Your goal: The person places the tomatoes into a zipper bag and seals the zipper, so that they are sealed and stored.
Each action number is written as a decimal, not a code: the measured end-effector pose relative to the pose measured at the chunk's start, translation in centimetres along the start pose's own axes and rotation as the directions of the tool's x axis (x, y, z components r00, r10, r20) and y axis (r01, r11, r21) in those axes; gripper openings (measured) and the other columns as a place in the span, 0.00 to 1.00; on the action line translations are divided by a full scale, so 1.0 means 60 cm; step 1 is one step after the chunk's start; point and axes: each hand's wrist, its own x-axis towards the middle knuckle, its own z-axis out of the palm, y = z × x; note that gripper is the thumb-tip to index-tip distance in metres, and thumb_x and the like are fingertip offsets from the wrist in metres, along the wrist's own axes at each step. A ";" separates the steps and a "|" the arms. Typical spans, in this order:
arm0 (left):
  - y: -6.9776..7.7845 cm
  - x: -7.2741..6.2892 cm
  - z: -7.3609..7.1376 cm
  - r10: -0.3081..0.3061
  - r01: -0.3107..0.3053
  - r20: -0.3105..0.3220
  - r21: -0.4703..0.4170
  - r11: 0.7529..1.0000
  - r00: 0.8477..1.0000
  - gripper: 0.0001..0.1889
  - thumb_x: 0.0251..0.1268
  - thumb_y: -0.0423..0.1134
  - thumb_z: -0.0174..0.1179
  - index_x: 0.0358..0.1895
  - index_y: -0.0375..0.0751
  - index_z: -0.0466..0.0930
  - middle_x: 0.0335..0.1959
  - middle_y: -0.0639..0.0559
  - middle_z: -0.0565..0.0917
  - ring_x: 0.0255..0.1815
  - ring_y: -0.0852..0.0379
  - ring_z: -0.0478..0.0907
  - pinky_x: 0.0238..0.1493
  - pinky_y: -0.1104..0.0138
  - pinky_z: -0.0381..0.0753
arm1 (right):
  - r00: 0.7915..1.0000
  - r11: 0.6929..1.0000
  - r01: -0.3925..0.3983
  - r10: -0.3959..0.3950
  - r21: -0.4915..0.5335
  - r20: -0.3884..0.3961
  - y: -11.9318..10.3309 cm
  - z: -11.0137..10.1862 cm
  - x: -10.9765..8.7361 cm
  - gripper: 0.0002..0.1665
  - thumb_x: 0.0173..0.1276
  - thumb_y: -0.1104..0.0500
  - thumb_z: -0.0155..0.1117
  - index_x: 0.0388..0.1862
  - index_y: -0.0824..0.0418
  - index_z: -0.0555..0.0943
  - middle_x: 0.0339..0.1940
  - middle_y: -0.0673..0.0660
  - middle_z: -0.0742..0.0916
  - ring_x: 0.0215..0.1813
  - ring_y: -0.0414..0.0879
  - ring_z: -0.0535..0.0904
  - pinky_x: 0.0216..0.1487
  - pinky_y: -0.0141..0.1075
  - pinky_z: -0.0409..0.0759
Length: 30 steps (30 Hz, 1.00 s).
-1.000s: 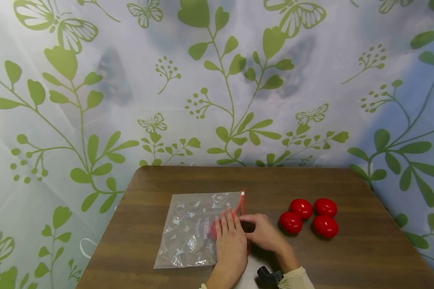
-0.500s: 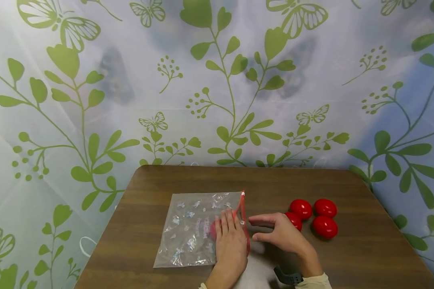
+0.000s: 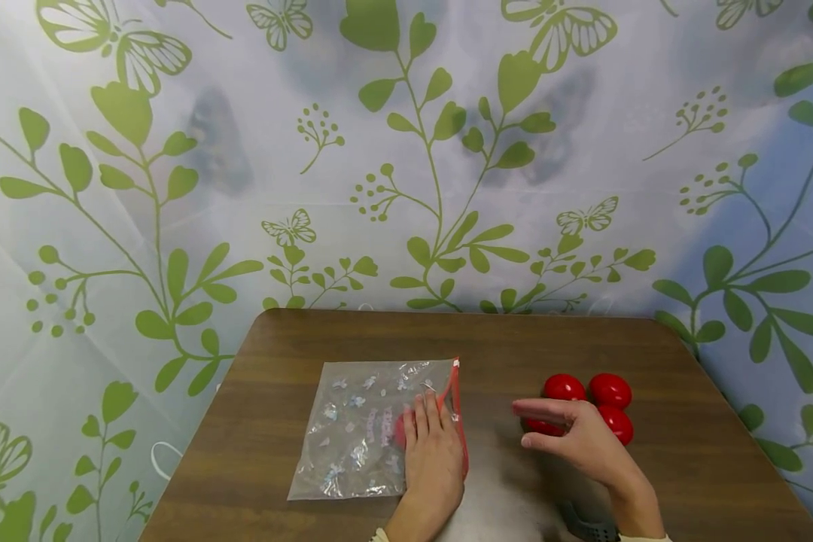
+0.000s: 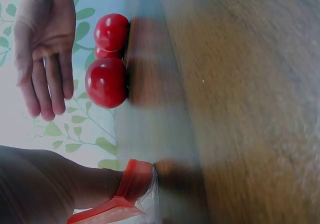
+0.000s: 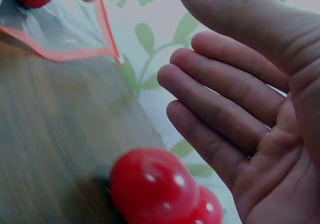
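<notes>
My left hand [image 3: 433, 455] lies with straight fingers on a clear printed zip bag [image 3: 342, 429], by its red-edged mouth on the right. In the left wrist view, its thumb [image 4: 95, 186] reaches to the red zip edge [image 4: 134, 180]. One red egg-shaped ball [image 3: 401, 431] shows inside the bag beside those fingers. To the right, my right hand [image 3: 596, 448] holds nothing, thumb and fingers spread apart. It overlaps a group of several glossy red egg-shaped balls [image 3: 610, 391] in the head view, partly hiding two. The right wrist view shows one ball [image 5: 152, 184] below its fingertips.
Everything lies on a brown wood-grain table [image 3: 352, 335] with rounded back corners. A pale curtain [image 3: 244, 150] printed with green leaves and butterflies hangs behind it. A dark band [image 3: 586, 527] is at the right wrist.
My right hand has drawn away from the bag's mouth and moved right to the red balls, its thumb and fingers spread. My left hand has stayed on the bag.
</notes>
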 end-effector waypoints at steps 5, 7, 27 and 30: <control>0.000 0.002 0.001 0.007 -0.007 -0.005 -0.006 1.000 1.000 0.45 0.54 0.41 0.81 0.76 0.32 0.74 0.81 0.34 0.72 0.82 0.36 0.71 0.82 0.44 0.68 | 0.998 0.999 -0.050 0.050 -0.003 -0.045 0.005 -0.022 -0.020 0.28 0.68 0.51 0.83 0.67 0.51 0.88 0.64 0.54 0.92 0.62 0.48 0.90 0.53 0.32 0.89; 0.000 0.002 0.000 0.011 -0.011 -0.004 -0.003 1.000 1.000 0.41 0.59 0.40 0.78 0.76 0.33 0.75 0.81 0.34 0.72 0.82 0.36 0.71 0.82 0.44 0.68 | 0.997 0.998 -0.059 0.059 0.001 -0.054 0.007 -0.033 -0.030 0.28 0.70 0.53 0.82 0.68 0.53 0.88 0.65 0.56 0.92 0.63 0.45 0.90 0.54 0.31 0.89; -0.004 0.001 -0.002 0.028 -0.028 0.015 0.035 0.999 1.000 0.47 0.48 0.46 0.84 0.75 0.36 0.77 0.81 0.35 0.73 0.82 0.37 0.71 0.82 0.44 0.69 | 0.968 0.965 -0.192 0.157 -0.176 -0.196 0.066 -0.140 -0.110 0.29 0.71 0.51 0.80 0.68 0.58 0.87 0.60 0.46 0.94 0.57 0.19 0.83 0.47 0.24 0.86; -0.004 0.000 -0.003 0.027 -0.027 0.008 0.033 0.999 1.000 0.44 0.52 0.44 0.82 0.75 0.36 0.77 0.80 0.36 0.74 0.82 0.37 0.71 0.82 0.44 0.69 | 0.961 0.951 -0.221 0.175 -0.217 -0.214 0.074 -0.155 -0.118 0.31 0.70 0.48 0.81 0.68 0.59 0.87 0.59 0.45 0.94 0.55 0.18 0.82 0.46 0.23 0.85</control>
